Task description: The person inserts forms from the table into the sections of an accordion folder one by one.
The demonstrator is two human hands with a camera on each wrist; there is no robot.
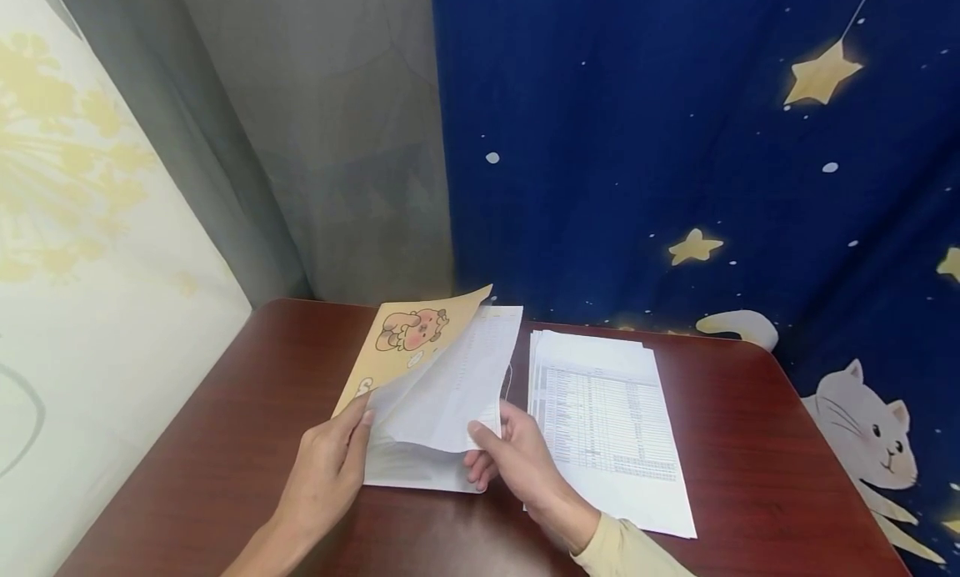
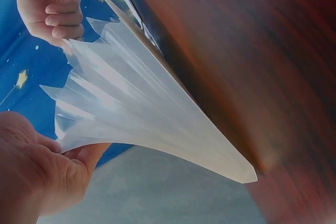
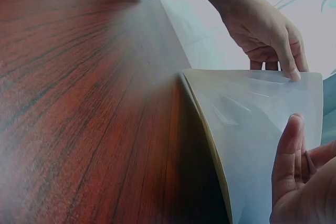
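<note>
A folder with a yellow cartoon cover (image 1: pixel 408 339) and clear plastic sleeves (image 2: pixel 121 93) lies partly opened on the table, its cover and some sleeves lifted and curved. My left hand (image 1: pixel 326 464) grips the lifted cover and sleeves at their lower edge, thumb on top. With thumb and fingers, my right hand (image 1: pixel 525 460) pinches the lower right corner of a whitish sleeve page (image 1: pixel 450 402) with faint print. In the left wrist view several sleeves fan out between the hands. The right wrist view shows my left hand (image 3: pixel 268 32) at the page edge.
To the right of the folder lies a stack of printed sheets (image 1: pixel 611 418), slightly uneven, close beside my right forearm. The dark red wooden table (image 1: pixel 225 427) has rounded back corners. Behind it hang a grey curtain (image 1: pixel 360 185) and a blue star-patterned curtain (image 1: pixel 600 143).
</note>
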